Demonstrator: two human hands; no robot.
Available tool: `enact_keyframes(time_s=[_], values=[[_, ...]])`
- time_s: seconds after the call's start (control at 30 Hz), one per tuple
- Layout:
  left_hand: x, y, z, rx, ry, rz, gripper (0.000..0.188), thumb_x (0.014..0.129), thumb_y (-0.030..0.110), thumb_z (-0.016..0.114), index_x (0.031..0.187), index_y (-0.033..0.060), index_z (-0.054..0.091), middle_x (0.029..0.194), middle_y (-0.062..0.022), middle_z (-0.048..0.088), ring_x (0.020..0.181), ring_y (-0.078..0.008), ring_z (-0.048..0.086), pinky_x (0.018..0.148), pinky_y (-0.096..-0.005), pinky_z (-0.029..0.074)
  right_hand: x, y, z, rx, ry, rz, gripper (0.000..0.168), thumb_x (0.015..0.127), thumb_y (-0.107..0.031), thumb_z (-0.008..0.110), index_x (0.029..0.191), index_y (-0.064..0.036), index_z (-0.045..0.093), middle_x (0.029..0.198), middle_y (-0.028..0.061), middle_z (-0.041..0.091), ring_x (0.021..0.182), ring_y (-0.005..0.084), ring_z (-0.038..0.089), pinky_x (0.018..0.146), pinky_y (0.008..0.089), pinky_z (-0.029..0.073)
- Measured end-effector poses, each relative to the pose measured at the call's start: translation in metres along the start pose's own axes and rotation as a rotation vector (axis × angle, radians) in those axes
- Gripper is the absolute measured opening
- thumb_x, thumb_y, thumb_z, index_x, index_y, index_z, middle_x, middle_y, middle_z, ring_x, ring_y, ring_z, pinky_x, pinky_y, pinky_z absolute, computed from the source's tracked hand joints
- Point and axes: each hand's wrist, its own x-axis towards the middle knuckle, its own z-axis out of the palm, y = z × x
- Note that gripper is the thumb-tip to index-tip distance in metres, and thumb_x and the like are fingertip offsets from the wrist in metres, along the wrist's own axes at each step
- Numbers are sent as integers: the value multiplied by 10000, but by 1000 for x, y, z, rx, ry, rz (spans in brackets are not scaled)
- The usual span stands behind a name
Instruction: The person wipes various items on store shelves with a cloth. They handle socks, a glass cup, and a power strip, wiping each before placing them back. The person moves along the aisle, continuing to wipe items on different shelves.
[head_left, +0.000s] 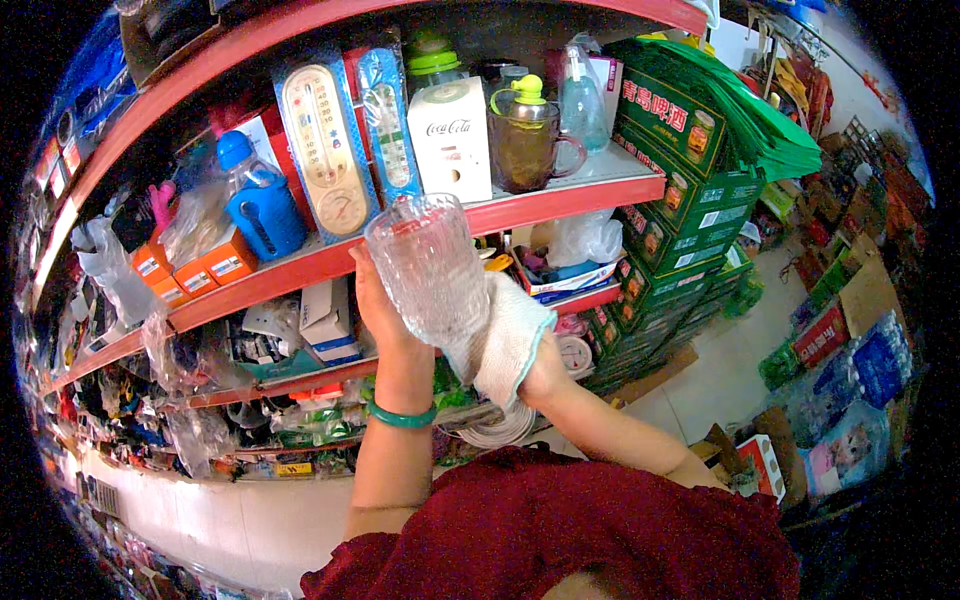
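Observation:
A clear ribbed drinking glass (431, 270) is held tilted in front of the shelf edge. My left hand (377, 300) is wrapped around its left side, with a green bangle (403, 415) on that wrist. On the other side, my right hand (504, 341) wears a white knitted glove with a teal cuff edge and grips the glass near its lower end. The right fingers are mostly hidden behind the glass. Just behind it stand a Coca-Cola box (451, 142) and a dark glass mug (523, 146) with a yellow-green-topped bottle at it.
The red-edged shelf (570, 206) also carries a packaged thermometer (326, 150), a blue bottle (262, 202), orange boxes (196, 281) and a spray bottle (585, 112). Green beer cartons (667, 120) are stacked at the right. Lower shelves hold assorted goods, and a cable coil (499, 431) hangs low.

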Motion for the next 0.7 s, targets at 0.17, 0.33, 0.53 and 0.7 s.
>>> enact_keyframes(time_s=[0.17,0.33,0.53,0.7], values=[[-15,-1,25,-69,128,14,479,923,404,302,1191,34,443,1140,-101,518,1008,-247,524,877,-386,416,13,-44,35,-1382,3,-679,570,705,-181,593,1182,37,369,1074,172,458,959,336,459,854,404,351],[-32,-3,39,350,242,-86,478,934,397,264,1207,48,443,1106,-79,540,965,-209,543,842,-337,433,20,-32,49,-1659,367,-703,636,643,-184,633,1177,48,377,1031,194,467,921,368,456,831,413,352],[-31,-3,35,239,183,-123,361,905,310,370,1089,35,516,967,-88,595,821,-176,587,716,-291,479,22,-39,51,-1559,160,-710,651,640,-191,650,1181,52,382,1041,192,484,936,348,477,835,395,368],[-27,-5,23,119,170,-191,325,891,262,381,1087,39,512,963,-109,591,835,-235,594,726,-346,490,17,-56,49,-1429,-48,-568,663,638,-197,664,1184,56,386,1050,191,498,949,331,494,838,379,382]])
